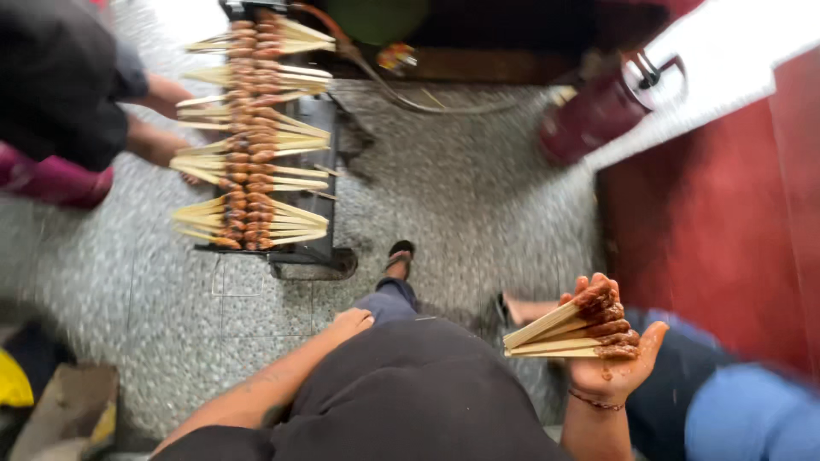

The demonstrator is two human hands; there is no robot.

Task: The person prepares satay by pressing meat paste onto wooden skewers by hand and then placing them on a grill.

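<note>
blurred: gas cylinder (598, 111) | cut off: co-worker's torso (60, 77), cardboard (60, 414)

The right hand (611, 358) is gripping pale, matt wooden skewers (547, 335) whose meat is glistening with wet brown sauce. The grill (320, 171) is showing dull black metal, the floor (461, 196) is looking speckled and rough, and the red cylinder (589, 119) is shining glossy.

Soft daylight, blown-out glare top right, motion blur throughout

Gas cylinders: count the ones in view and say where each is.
1. A dark red gas cylinder lies tilted at upper right on the speckled floor, beside the red wall. Others may be hidden outside the frame.
</note>
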